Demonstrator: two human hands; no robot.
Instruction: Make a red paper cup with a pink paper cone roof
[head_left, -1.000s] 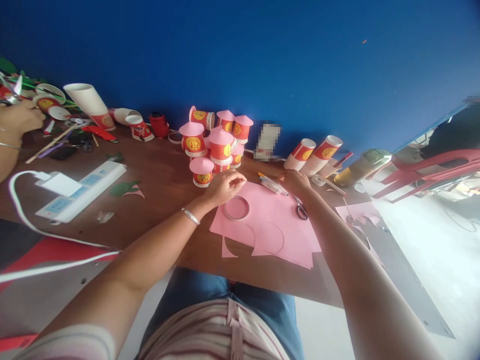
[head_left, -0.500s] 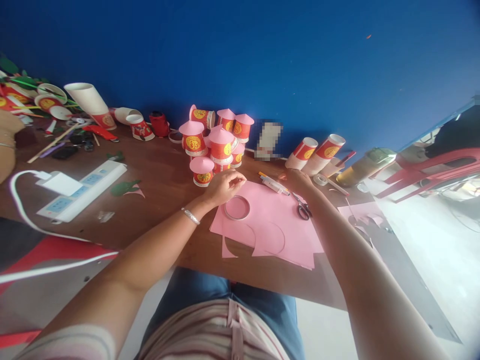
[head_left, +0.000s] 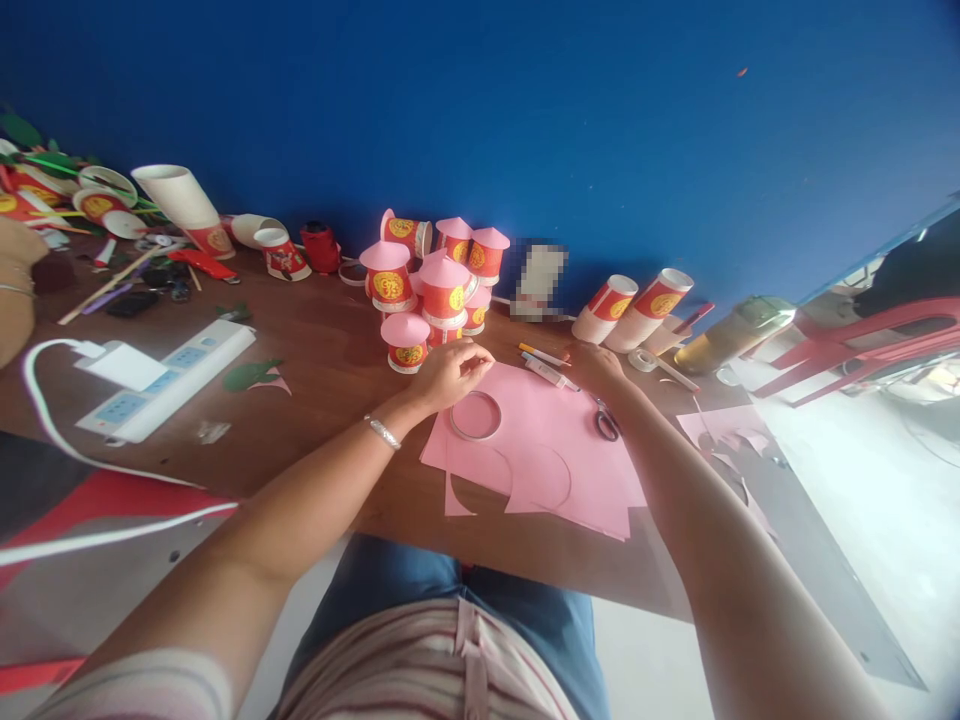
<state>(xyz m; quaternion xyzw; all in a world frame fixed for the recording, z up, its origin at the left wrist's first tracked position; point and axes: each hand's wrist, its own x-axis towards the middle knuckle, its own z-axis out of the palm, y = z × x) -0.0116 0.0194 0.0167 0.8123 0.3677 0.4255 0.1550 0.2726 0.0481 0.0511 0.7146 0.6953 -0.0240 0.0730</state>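
Observation:
My left hand rests at the upper left edge of a stack of pink paper, its fingers bent and pressed together; nothing shows in them. Just below it lies a thin round ring on the paper. My right hand is at the paper's upper right, with its fingers curled down and partly hidden, so what they hold is unclear. Black-handled scissors lie against that wrist. Beside its fingertips are a white marker-like piece and an orange pen. A drawn circle and cut-out curves mark the paper.
Red paper cups with pink cone tops stand behind my left hand. Stacked cups, a tape roll and a bottle are at right. A power strip lies left, with cluttered craft pieces behind it. Pink scraps lie far right.
My right hand has shifted slightly down toward the scissors, covering more of their blades. My left hand, the ring and the paper stay about where they were.

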